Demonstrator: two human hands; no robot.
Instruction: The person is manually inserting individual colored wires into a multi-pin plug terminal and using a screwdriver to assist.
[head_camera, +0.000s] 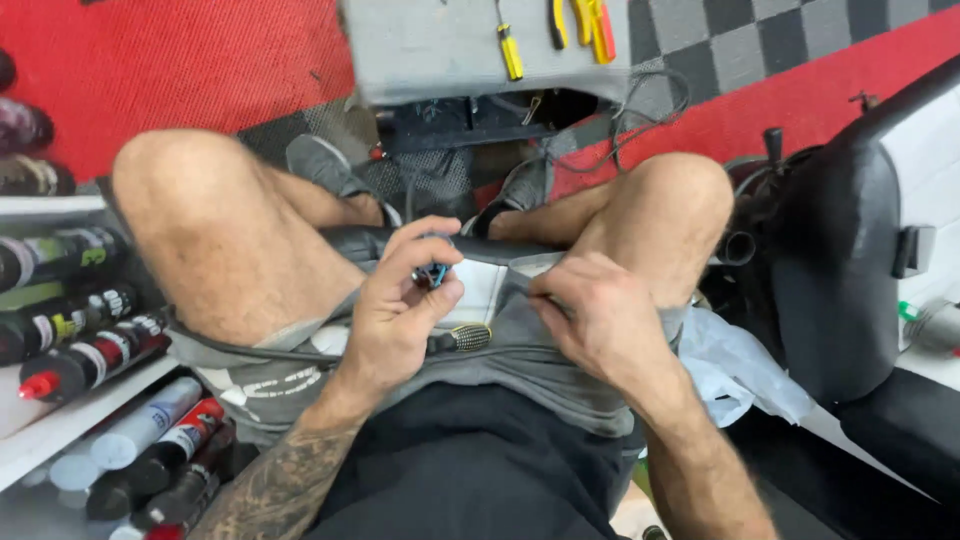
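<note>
I sit with bare knees apart and look down at my lap. My left hand (400, 300) pinches a small blue and black connector (432, 272) with thin wires at its fingertips. A black and yellow tool handle (462, 338) lies on my grey shorts (530, 370), just under the left palm. My right hand (590, 320) rests on the right thigh with fingers curled, pinching something thin between thumb and forefinger; what it is I cannot tell. A black cable (250, 350) runs across my left thigh toward the left hand.
Several spray cans and bottles (90, 350) lie on white shelves at the left. A grey mat (450, 45) ahead carries yellow-handled tools (580, 25). A black vehicle body part (840, 260) stands at the right, with a plastic bag (740, 365) beside it. The floor has red and checkered tiles.
</note>
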